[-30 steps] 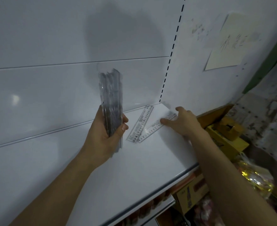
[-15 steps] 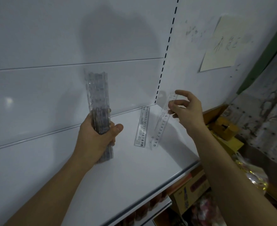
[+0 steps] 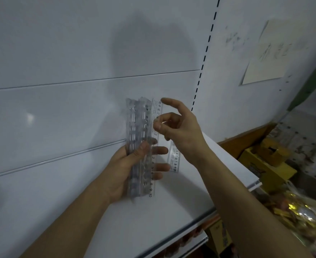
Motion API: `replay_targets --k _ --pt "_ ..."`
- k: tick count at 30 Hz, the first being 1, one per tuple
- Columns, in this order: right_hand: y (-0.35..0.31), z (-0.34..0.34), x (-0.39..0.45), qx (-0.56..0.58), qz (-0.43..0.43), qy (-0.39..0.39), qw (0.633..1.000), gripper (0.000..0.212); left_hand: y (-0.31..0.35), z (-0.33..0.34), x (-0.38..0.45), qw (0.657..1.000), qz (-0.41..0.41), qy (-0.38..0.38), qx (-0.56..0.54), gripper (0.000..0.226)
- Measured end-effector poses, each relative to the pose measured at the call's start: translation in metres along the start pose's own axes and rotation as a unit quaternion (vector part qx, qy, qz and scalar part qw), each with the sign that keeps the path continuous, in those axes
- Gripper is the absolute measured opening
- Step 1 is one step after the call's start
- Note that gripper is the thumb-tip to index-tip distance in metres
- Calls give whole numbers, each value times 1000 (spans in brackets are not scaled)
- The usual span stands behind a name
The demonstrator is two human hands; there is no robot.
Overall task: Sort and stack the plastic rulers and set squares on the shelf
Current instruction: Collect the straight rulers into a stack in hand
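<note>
Centre of frame: left hand clamped round a bundle of clear rulers, held upright above the white shelf; thumb across the front, fingers wrapped behind.

Just right of it: right hand pinches one loose ruler by thumb and fingertip, laid against the bundle's right edge, index finger raised free.

Right of centre: another ruler lies flat on the shelf, partly hidden by the right wrist.

Advice: square the loose ruler's ends and edges with the bundle first, ease the left thumb to admit it, re-clamp, then release the pinch. Clear plastic probably slips; keep bundle vertical.
</note>
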State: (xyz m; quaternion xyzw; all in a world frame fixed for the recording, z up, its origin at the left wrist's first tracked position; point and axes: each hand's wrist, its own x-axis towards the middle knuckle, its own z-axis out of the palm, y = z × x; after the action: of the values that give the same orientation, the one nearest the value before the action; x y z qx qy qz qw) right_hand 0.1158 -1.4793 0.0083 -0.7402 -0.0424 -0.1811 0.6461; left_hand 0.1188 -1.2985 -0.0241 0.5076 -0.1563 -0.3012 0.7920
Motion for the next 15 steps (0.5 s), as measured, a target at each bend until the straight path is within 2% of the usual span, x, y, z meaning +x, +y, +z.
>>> replay_targets --k 2,4,6,8,10,11,12,15 --pt "5 1 2 -97 -23 13 995 68 0 -2 0 1000 -1 -1 -16 39" --pt "10 -2 5 -186 -7 33 982 72 -2 -5 4 999 -2 -7 -34 36" --pt "20 -11 10 -251 20 51 966 59 -5 -6 8 999 8 -19 -49 35" --pt "33 -25 15 -381 64 59 921 54 -8 -8 11 998 30 -19 -46 42" --pt "45 -38 15 -514 143 26 845 74 -10 -8 12 998 69 2 -3 43" --pt "49 -43 13 -541 181 8 821 86 -10 -8 12 995 96 18 34 43" --pt "51 -49 11 -540 209 -3 815 96 -10 -7 11 989 125 34 73 42" --pt "53 -69 12 -487 232 -2 842 105 -8 -7 9 967 181 58 167 41"
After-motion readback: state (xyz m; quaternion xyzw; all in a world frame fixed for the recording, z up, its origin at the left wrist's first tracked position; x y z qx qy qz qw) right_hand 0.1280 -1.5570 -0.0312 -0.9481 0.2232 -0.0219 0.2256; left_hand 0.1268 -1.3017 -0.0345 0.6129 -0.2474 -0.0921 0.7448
